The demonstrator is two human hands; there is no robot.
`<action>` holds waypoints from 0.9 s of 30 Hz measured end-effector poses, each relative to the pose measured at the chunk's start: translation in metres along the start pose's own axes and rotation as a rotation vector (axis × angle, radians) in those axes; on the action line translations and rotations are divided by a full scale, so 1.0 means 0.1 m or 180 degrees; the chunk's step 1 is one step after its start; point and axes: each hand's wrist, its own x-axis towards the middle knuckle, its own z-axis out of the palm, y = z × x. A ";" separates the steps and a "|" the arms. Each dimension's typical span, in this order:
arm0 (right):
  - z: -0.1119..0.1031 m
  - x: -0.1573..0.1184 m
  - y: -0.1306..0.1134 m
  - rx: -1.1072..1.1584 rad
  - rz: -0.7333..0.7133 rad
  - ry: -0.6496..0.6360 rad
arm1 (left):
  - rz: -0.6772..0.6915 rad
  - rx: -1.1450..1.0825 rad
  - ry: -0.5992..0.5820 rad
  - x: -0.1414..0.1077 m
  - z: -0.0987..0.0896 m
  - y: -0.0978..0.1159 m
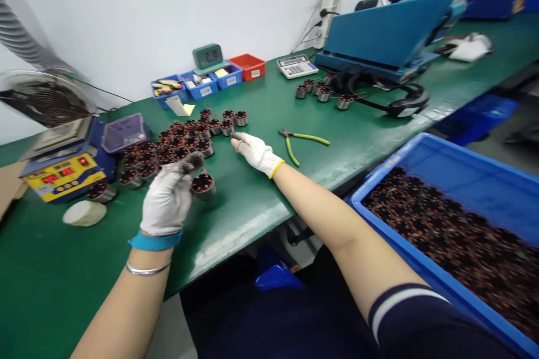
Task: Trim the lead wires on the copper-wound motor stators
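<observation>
My left hand (168, 193), in a white glove with dark fingertips, is closed in a pinch at the upper left edge of a round copper-wound part (203, 185). Its fingertips are blurred, and the exact grip on the part's edge or wires is unclear. To the right, my right hand (255, 151), gloved too, reaches forward with fingers stretched out and holds nothing visible. Its fingertips are close to a metal-sided wound part (227, 127) at the right of a cluster of similar parts (181, 142). Whether they touch is unclear.
Green-handled pliers (292, 140) lie on the green table (252, 202). A blue crate (421, 252) of wound parts stands at right. Behind are small bins (248, 66), a calculator (297, 66), more parts (324, 93) and black headgear (404, 104). A yellow-fronted device (65, 176) sits left.
</observation>
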 end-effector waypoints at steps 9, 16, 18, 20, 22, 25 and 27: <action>-0.06 -0.15 -0.04 0.0616 0.0080 -0.0094 | -0.1274 0.0158 -0.0999 -0.18 0.15 -0.13; -0.33 -0.86 -0.16 -0.0531 -0.0773 -0.0007 | -0.0565 0.1856 -0.1884 -0.20 0.15 -0.16; -0.33 -0.98 -0.19 -0.1354 -0.1108 -0.0135 | -0.0518 0.2132 -0.1868 -0.24 0.23 -0.19; -0.28 -1.03 -0.22 -0.1965 -0.1173 -0.0348 | -0.0525 0.2214 -0.1780 -0.26 0.29 -0.23; -0.23 -1.01 -0.23 -0.2214 -0.1077 -0.0481 | -0.0508 0.2179 -0.1712 -0.25 0.32 -0.25; -0.20 -0.98 -0.23 -0.2170 -0.0922 -0.0507 | -0.0439 0.2216 -0.1751 -0.23 0.30 -0.26; -0.24 -1.00 -0.23 -0.2128 -0.0923 -0.0470 | -0.0373 0.2346 -0.1787 -0.22 0.30 -0.25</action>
